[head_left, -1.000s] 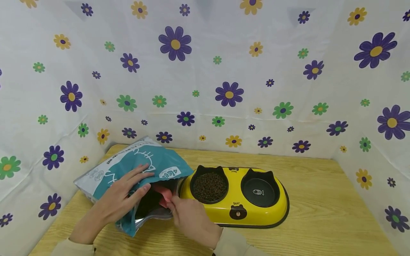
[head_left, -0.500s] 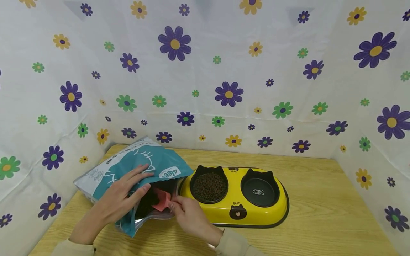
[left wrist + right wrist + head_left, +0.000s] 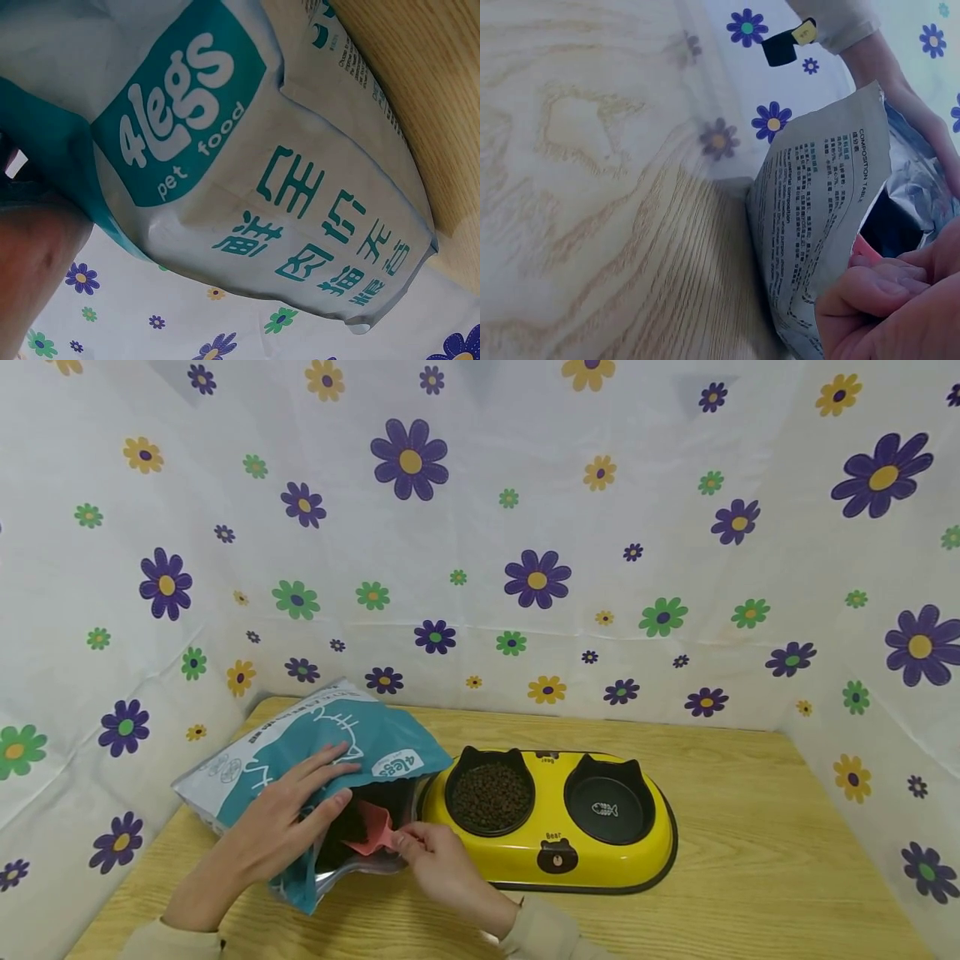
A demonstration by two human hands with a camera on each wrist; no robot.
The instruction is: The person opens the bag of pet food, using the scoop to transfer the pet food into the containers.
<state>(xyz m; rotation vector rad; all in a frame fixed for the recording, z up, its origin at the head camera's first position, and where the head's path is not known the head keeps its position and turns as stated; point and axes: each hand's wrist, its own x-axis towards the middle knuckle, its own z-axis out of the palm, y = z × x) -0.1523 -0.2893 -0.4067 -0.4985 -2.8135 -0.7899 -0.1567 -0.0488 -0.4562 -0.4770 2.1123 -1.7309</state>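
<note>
A teal and white pet food bag (image 3: 382, 727) lies tilted on the table, its mouth facing front right. My left hand (image 3: 281, 818) holds the bag by its mouth, fingers spread over the upper side and thumb at the opening's edge. In the left wrist view, the bag's printed side (image 3: 225, 187) fills most of the picture. My right hand (image 3: 442, 864) grips the handle of a pink scoop (image 3: 372, 828), whose head is inside the mouth among dark kibble (image 3: 337, 843). In the right wrist view, the fingers largely hide the scoop (image 3: 864, 247).
Right of the bag stands a yellow double feeder (image 3: 517, 864) with two black cat-eared bowls. Brown kibble fills the left bowl (image 3: 491, 797); the right bowl (image 3: 609, 806) shows a fish print on its bare bottom. Flower-patterned cloth (image 3: 480, 527) surrounds the wooden table (image 3: 735, 860).
My right hand has turned the scoop and moved it slightly down at the bag's mouth, so more of its head shows. The left hand and the bag stay put.
</note>
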